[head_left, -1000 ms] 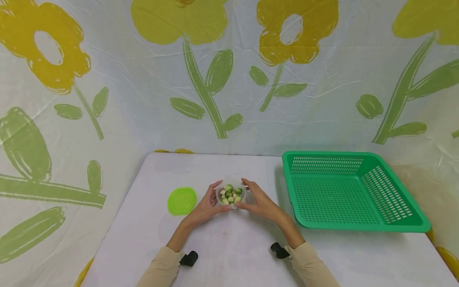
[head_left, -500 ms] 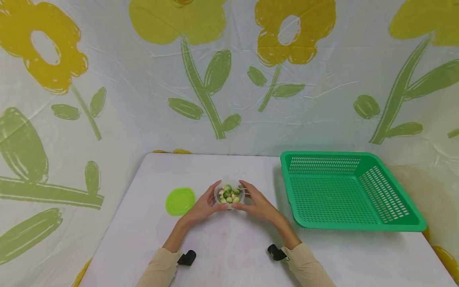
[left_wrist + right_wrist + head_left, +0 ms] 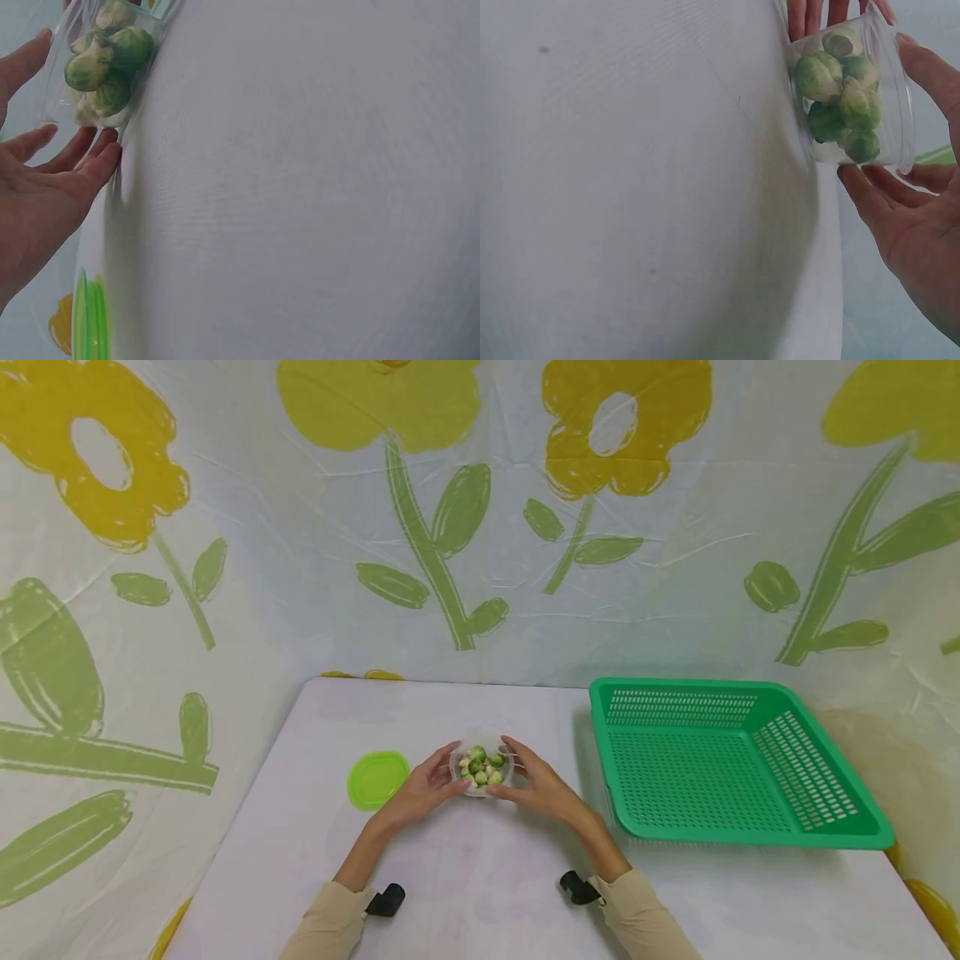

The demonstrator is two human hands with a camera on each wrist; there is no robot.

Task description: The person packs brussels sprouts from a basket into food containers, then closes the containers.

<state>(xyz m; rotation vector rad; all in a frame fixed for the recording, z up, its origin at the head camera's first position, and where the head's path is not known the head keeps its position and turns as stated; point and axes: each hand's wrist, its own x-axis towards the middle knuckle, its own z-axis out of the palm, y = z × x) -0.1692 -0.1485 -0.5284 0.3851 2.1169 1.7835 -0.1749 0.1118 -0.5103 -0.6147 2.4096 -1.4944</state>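
A small clear plastic container (image 3: 889, 124) full of Brussels sprouts (image 3: 480, 767) stands on the white table, without a lid. My left hand (image 3: 424, 791) curves round its left side, thumb near the front rim and fingertips at the lower wall in the left wrist view. From the right, my right hand (image 3: 546, 787) holds it the same way, its thumb at the rim and fingers against the wall. Left of the container lies a bright green lid (image 3: 378, 781), flat on the table beside my left hand.
A large green plastic basket (image 3: 750, 838) with slotted walls stands on the right of the table (image 3: 465, 893). A flower-printed cloth (image 3: 322, 527) hangs behind and at the sides.
My left thumb has drawn back a little to the left along the container's front. The container, lid and basket keep their places; the head view shifts slightly.
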